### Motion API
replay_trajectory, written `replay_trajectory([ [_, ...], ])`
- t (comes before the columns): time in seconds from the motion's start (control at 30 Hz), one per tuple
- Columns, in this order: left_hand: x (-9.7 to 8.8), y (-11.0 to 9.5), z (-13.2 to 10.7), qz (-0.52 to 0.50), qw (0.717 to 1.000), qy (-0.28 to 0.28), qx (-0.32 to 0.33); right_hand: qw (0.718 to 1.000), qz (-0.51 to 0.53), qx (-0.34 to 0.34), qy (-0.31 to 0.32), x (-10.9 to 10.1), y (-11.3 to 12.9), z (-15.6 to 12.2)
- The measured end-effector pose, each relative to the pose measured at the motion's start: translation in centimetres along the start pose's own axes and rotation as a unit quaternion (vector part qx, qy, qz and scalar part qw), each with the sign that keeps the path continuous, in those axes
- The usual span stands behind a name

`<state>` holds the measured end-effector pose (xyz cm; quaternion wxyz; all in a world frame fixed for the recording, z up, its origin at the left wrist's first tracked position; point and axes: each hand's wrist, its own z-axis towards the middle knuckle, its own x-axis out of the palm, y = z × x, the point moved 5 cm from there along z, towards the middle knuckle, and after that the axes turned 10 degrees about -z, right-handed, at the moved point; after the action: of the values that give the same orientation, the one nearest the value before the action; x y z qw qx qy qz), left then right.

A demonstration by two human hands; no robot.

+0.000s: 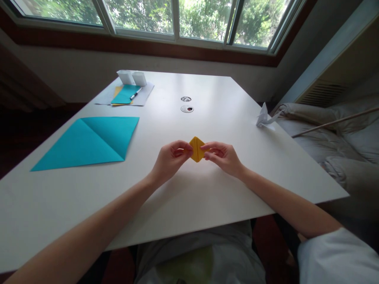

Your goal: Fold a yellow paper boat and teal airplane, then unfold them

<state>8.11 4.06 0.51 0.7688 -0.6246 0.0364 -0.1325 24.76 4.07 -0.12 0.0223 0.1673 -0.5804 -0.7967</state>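
Observation:
A small yellow folded paper (196, 149), diamond-shaped with a crease down its middle, is held up above the white table between both my hands. My left hand (172, 158) pinches its left corner with thumb and fingers. On the opposite side, my right hand (222, 157) grips the right corner the same way. Parts of the paper's side corners are hidden behind my fingertips. To the left of my hands lies a large sheet of turquoise paper (97, 138) with a diagonal crease, flat on the table.
A white paper crane (265, 117) stands near the table's right edge. Two round pieces (187, 109) lie beyond my hands. At the far left are stacked coloured papers (124, 94), a pen (136, 93) and white folded boxes (139, 78). A cushioned seat (334, 134) adjoins the right side.

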Motion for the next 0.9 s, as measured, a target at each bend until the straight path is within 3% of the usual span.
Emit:
replay_trajectory([
  [0.4, 0.4, 0.2, -0.3, 0.043, 0.999, 0.011, 0.031, 0.987, -0.149, -0.031, -0.05, -0.6, 0.0, -0.1],
  [0.57, 0.9, -0.2, -0.5, 0.062, 0.997, 0.025, 0.042, 0.969, -0.217, -0.095, -0.065, -0.4, 1.2, -0.4],
  [0.7, 0.9, -0.1, -0.5, 0.039, 0.998, 0.013, 0.04, 0.968, -0.209, -0.112, -0.084, -0.5, 1.6, -0.5],
  [0.9, 1.1, 0.1, -0.4, -0.059, 0.998, -0.008, -0.014, 0.975, -0.174, -0.087, -0.108, -0.7, 1.8, -0.5],
])
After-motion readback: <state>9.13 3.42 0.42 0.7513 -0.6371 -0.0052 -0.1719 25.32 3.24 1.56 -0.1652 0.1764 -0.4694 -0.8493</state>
